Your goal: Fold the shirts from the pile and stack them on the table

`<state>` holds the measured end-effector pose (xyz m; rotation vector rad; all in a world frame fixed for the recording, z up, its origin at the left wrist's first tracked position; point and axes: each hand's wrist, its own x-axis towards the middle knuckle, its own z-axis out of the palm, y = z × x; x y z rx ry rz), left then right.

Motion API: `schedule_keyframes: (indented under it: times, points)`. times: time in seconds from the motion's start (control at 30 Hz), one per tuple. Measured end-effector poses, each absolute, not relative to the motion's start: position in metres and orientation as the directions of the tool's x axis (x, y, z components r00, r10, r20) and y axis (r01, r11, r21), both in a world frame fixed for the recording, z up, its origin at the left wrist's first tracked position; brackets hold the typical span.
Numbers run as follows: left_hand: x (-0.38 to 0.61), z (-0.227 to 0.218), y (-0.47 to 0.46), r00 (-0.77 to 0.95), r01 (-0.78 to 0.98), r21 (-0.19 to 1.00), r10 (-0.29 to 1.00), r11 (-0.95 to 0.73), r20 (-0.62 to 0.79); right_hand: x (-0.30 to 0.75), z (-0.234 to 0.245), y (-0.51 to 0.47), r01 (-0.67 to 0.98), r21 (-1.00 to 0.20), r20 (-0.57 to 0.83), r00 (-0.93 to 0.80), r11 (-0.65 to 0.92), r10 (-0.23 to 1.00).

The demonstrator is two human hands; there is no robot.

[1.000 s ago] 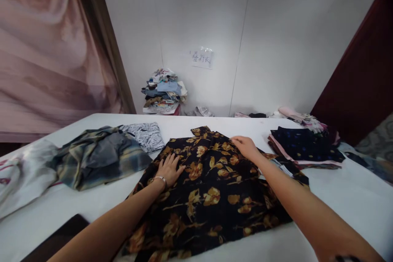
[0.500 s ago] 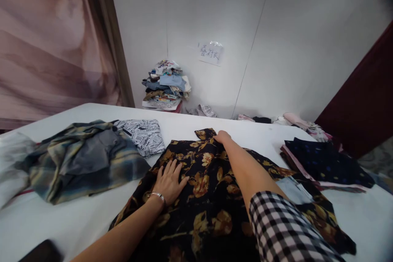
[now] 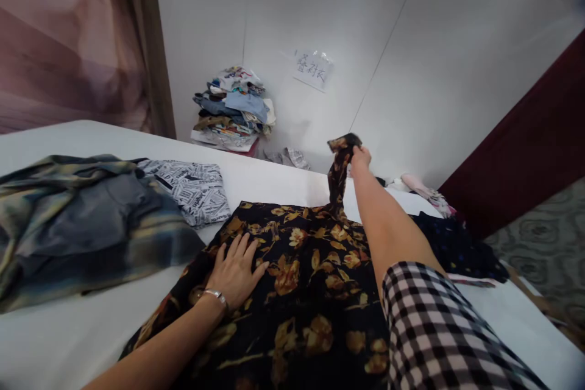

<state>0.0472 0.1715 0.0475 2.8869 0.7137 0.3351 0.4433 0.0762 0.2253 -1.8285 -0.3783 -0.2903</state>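
Observation:
A black shirt with gold flowers [image 3: 311, 280] lies spread on the white table [image 3: 68, 341] in front of me. My left hand [image 3: 235, 271] lies flat on its left part, fingers stretched out, a silver bracelet on the wrist. My right hand [image 3: 359, 157] is reached far forward and closed on the shirt's collar end, which it holds lifted above the table. A black-and-white checked sleeve covers my right upper arm.
A blue-grey plaid garment [image 3: 82, 225] and a folded black-and-white printed cloth [image 3: 192, 189] lie at the left. Dark folded clothes [image 3: 457, 247] sit at the right. A pile of clothes [image 3: 235, 109] stands by the wall under a paper label [image 3: 313, 70].
My right hand reached from the shirt's right side to its far collar end, gripped it and lifted it off the table. My left hand stayed pressed on the shirt.

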Motion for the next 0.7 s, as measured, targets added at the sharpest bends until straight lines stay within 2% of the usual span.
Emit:
schedule_keyframes:
  times: [0.1,0.17,0.27,0.53,0.7]
  points:
    - [0.047,0.048,0.172,0.863,0.438,0.186,0.469,-0.879,0.185,0.451,0.261,0.055,0.376,-0.918,0.386,0.921,-0.126,-0.060]
    - [0.048,0.048,0.172,0.864,0.439,0.181,0.469,-0.880,0.186,0.450,0.276,0.039,0.371,-0.924,0.358,0.925,0.096,-0.130]
    - [0.050,0.048,0.173,0.864,0.439,0.174,0.468,-0.881,0.186,0.446,0.288,0.013,0.364,-0.828,0.326,0.931,0.425,-0.162]
    - [0.052,0.048,0.175,0.871,0.428,0.184,0.458,-0.885,0.178,0.427,0.307,-0.058,0.400,-0.743,0.404,0.907,0.537,-0.116]
    - [0.070,0.077,0.194,0.877,0.448,0.237,0.475,-0.862,0.071,0.397,0.313,-0.084,0.366,-0.724,0.407,0.911,0.584,-0.066]
